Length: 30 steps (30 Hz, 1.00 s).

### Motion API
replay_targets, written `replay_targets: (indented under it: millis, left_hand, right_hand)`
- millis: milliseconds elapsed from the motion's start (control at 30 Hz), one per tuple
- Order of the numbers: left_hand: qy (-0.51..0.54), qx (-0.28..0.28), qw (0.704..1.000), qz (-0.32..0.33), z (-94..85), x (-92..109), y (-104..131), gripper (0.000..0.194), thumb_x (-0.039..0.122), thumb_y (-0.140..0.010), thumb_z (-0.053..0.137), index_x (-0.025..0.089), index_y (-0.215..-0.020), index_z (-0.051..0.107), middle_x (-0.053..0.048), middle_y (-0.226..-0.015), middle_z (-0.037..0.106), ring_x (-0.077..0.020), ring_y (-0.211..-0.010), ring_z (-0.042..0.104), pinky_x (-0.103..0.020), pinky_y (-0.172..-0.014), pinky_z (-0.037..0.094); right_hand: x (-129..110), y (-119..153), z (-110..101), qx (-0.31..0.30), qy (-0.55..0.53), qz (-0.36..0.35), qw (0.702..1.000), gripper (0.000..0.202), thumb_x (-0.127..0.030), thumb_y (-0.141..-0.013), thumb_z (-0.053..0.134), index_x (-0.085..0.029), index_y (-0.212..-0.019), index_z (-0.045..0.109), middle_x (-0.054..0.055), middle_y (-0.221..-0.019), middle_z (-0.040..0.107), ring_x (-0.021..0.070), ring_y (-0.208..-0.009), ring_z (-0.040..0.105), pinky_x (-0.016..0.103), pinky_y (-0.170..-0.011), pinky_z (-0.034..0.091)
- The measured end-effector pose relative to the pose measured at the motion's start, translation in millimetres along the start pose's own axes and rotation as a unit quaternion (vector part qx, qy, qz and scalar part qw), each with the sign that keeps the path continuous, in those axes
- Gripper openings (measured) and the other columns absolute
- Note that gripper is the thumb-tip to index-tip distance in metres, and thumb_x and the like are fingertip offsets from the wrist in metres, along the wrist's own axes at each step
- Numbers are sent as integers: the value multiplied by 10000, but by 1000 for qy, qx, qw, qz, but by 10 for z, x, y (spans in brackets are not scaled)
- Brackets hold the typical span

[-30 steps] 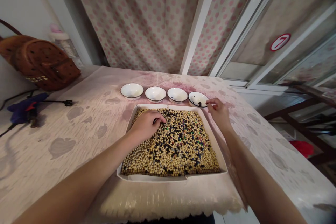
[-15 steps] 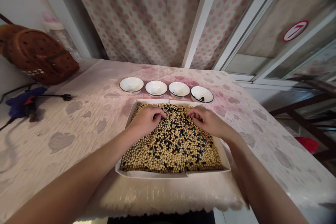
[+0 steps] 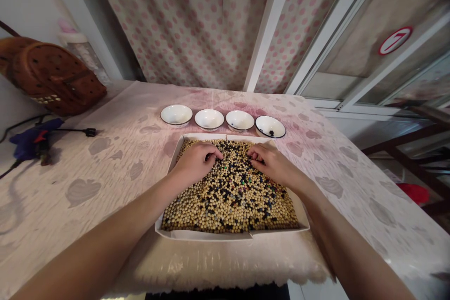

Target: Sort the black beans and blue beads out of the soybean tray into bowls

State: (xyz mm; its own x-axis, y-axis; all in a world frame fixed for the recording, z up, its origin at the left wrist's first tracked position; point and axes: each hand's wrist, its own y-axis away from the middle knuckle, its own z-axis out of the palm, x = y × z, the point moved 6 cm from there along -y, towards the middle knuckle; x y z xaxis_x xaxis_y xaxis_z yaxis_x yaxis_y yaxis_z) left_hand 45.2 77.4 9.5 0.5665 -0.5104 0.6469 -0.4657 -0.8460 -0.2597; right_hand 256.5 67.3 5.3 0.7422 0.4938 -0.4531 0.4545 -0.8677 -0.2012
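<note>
A white box (image 3: 204,234) full of small round beads (image 3: 225,197), mostly tan and black with a few green, blue and red ones, lies in front of me. My left hand (image 3: 198,161) rests over the beads at the box's back left, its fingers curled and closed at the tips. Over the back right part is my right hand (image 3: 269,161), also curled with fingertips at the beads. Whatever either hand pinches is too small to make out. Behind the box stand several white bowls; the rightmost bowl (image 3: 277,123) holds a few dark beads.
At the left edge are a brown bag (image 3: 59,77), a blue glue gun (image 3: 31,138) and a black plug (image 3: 89,132). A clear bottle (image 3: 82,49) stands behind the bag. The patterned tablecloth (image 3: 133,197) covers the table. Beyond hangs a dotted curtain (image 3: 197,23).
My right hand has shifted slightly to the left over the beads. My left hand has stayed in nearly the same place.
</note>
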Motion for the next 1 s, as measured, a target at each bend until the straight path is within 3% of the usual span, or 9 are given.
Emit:
replay_targets:
  millis: [433,700,833,1000]
  left_hand:
    - [-10,2,1000,9,-11,33,1,292,71,-852,507,250,-882,736,18,-947,750,-173,-904,672,-334,-859,511]
    - [-10,-2,1000,2,-15,26,0,291,65,-858,505,240,-884,736,4,-950,748,-178,-904,667,-332,-844,512]
    - [-3,-7,1000,-6,-18,46,2,299,57,-859,499,239,-886,735,3,-961,748,-178,-895,671,-340,-850,517]
    - [3,1,1000,-3,-18,47,11,292,60,-857,513,246,-885,737,7,-967,747,-183,-911,671,-350,-882,515]
  right_hand:
    - [57,-43,37,22,-36,12,999,110,-186,-874,535,-235,-853,632,26,-824,660,195,-771,579,339,-734,421]
    - [240,1,-1,51,-194,91,975,161,-268,-905,511,-238,-1019,620,16,-827,707,197,-792,653,350,-778,469]
    - [391,7,-128,159,-199,101,962,152,-294,-886,541,-233,-1023,567,5,-778,660,181,-751,621,324,-724,456]
    - [761,59,-351,307,-233,133,913,155,-286,-832,561,-232,-965,501,12,-812,649,141,-628,555,291,-622,436]
